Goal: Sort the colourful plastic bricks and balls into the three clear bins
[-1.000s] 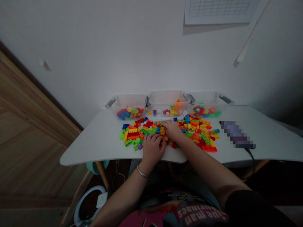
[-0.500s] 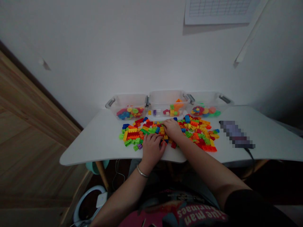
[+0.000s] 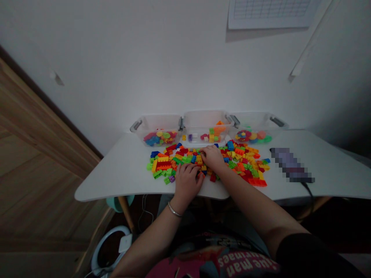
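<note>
A wide pile of colourful toy building bricks [image 3: 165, 159] covers the middle of the white table [image 3: 107, 173]. My left hand [image 3: 188, 178] rests on the front of the pile, fingers spread, thumb apart and beside an orange-red brick [image 3: 201, 175]. Farther back and to the right, my right hand [image 3: 213, 157] is among the bricks with its fingers curled together and pointing left. Whatever its fingertips grip is hidden. A yellow-orange brick [image 3: 199, 159] lies between the two hands.
Three clear bins stand along the wall: the left bin [image 3: 162, 120], the middle bin [image 3: 199, 117] and the right bin [image 3: 252, 119], each with coloured pieces inside. A phone-like device [image 3: 291, 165], blurred out, lies at the right with a cable [image 3: 308, 191].
The view has shifted very slightly. Both hands stay in the same places on the pile, and no brick has visibly moved.
</note>
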`<state>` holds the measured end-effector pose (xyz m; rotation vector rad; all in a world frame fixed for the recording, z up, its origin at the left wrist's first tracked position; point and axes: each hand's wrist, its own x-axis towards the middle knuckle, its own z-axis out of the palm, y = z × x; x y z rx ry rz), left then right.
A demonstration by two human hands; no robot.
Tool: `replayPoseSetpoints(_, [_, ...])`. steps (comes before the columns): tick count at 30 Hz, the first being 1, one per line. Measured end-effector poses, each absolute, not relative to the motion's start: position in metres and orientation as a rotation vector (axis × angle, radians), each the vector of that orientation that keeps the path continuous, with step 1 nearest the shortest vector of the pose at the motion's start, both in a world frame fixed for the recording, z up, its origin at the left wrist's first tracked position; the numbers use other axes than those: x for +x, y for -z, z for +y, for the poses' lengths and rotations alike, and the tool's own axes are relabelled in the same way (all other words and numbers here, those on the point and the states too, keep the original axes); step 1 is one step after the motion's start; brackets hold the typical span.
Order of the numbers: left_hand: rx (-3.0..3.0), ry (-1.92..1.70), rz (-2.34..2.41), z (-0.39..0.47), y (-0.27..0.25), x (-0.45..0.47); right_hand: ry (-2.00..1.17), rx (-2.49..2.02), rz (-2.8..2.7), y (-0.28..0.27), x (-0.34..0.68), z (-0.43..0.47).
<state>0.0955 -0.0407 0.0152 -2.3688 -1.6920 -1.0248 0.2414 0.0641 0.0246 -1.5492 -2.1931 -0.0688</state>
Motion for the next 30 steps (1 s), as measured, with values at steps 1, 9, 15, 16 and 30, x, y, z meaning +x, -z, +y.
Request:
replayPoseSetpoints(1, [-2.368,1.023,-1.692,-0.040,-0.015,0.096,0.073,-1.557,-2.189,-0.025,0.241,0.064])
replayPoseSetpoints(9, [-2.365,1.026,-1.680,-0.039,-0.013,0.095,0.033,-1.596,-2.169,-0.025,0.241,0.064])
replayPoseSetpoints(15, [-2.352,1.030,-1.695,-0.040,-0.014,0.096,-0.064,-1.452,-2.055,-0.019,0.245,0.068])
replayPoseSetpoints(16, [-2.353,1.030,-1.695,-0.040,-0.015,0.096,-0.084,-1.419,-2.010,-0.017,0.247,0.069])
replayPoseSetpoints(30, [-2.299,1.358,-1.556,-0.033,-0.006,0.087,-0.328,-0.979,-1.786,-0.044,0.247,0.047])
